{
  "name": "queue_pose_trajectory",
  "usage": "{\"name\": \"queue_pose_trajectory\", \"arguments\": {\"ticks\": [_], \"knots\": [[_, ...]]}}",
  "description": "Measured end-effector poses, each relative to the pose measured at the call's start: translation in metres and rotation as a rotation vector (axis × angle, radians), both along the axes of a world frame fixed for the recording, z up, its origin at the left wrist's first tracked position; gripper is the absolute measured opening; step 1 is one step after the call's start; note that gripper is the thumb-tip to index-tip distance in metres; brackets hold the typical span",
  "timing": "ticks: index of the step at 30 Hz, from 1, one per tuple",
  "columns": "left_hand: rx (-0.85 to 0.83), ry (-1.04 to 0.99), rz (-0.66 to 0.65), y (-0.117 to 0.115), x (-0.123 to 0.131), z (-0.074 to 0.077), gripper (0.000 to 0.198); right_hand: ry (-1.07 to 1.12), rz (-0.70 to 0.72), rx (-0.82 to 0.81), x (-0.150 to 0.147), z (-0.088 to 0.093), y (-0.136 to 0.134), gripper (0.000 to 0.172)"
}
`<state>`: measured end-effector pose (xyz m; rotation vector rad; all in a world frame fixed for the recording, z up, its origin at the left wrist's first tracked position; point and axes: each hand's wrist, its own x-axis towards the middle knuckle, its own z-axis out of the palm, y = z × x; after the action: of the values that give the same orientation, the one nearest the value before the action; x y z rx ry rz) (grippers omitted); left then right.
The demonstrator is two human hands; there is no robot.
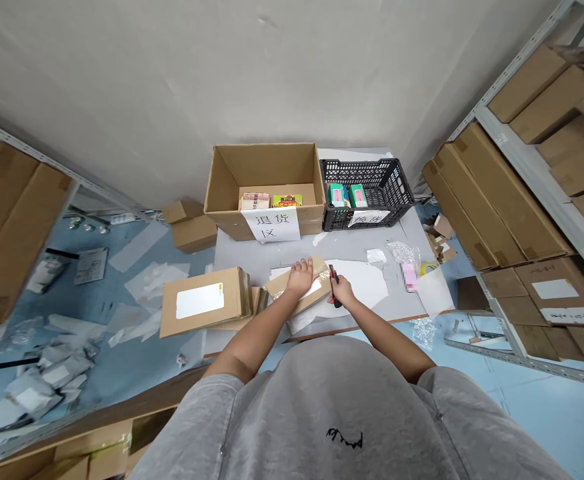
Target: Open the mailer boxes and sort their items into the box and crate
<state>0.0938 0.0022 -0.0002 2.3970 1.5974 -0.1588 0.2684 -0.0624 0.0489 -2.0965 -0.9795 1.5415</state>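
A small cardboard box point(305, 301) with a white label and clear tape lies on white paper at the table's front. My left hand point(301, 277) rests on top of it, fingers stretched out over the cardboard. In my right hand point(342, 291) is a black box cutter point(335, 283), its fingers wrapped around the handle. The cutter's tip points away from me, close beside the right end of the small box; whether it touches the cardboard I cannot tell.
Behind stand an open carton point(267, 177) and a black plastic crate point(367, 193), both with small packages inside. Stacked boxes point(199, 303) sit at the table's left. Bubble wrap point(405, 252) lies on the right. Shelves of cartons point(502, 193) flank the table, and paper scraps litter the floor.
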Motion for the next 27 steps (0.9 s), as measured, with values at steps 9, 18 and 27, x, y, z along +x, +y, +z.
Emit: {"name": "queue_pose_trajectory", "arguments": {"ticks": [9, 18, 27], "knots": [[-0.003, 0.009, -0.065, 0.011, -0.007, 0.001, 0.079, -0.046, 0.032, -0.001, -0.012, 0.001, 0.017, 0.037], [-0.060, -0.024, -0.047, 0.023, -0.011, 0.008, 0.082, -0.032, 0.043, -0.013, -0.015, 0.003, 0.016, 0.035], [-0.049, -0.015, -0.037, 0.019, -0.008, 0.009, 0.077, -0.035, 0.092, -0.028, -0.011, 0.009, 0.020, 0.035]]}}
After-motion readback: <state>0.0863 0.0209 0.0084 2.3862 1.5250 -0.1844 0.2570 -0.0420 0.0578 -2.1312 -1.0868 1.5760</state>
